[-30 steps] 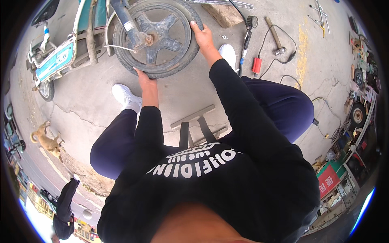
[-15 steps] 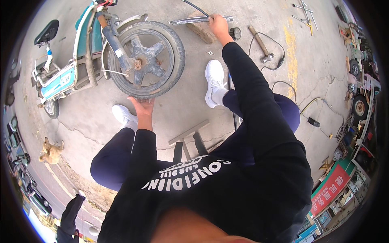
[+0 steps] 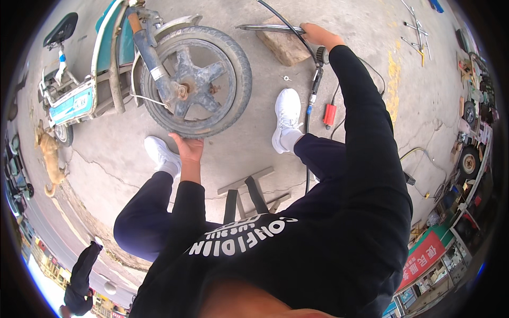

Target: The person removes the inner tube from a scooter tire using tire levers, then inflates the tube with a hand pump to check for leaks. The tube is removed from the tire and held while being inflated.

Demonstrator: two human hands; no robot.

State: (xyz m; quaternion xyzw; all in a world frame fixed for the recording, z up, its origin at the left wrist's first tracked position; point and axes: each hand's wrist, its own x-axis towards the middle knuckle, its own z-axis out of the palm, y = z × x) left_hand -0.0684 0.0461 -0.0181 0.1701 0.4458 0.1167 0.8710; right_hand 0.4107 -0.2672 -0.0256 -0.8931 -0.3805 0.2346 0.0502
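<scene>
My left hand [image 3: 188,149] holds the bottom of the front tire [image 3: 233,106] of a worn white-and-teal two-wheeler [image 3: 111,53]; its thumb shows, the other fingers are partly behind the rubber. The wheel has a dirty five-spoke hub [image 3: 199,71]. Up to the right, my right hand [image 3: 318,34] grips flat, shiny metal bars [image 3: 257,27] over a rough block [image 3: 283,47]. A black hose [image 3: 278,13] crosses them, and a round gauge [image 3: 323,55] on a hose fitting lies just below that hand.
Around me are a small key-like piece [image 3: 286,78], a red cylinder [image 3: 329,114], cables [image 3: 416,151], wrenches [image 3: 413,26], a low stool frame [image 3: 246,193] and cluttered shelving with spare wheels [image 3: 467,161]. A dog [image 3: 50,159] and another person [image 3: 79,275] are at the left.
My right hand has left the tire's right side and moved up-right onto the metal bars. My left hand stays under the tire. The dog has turned round and moved up.
</scene>
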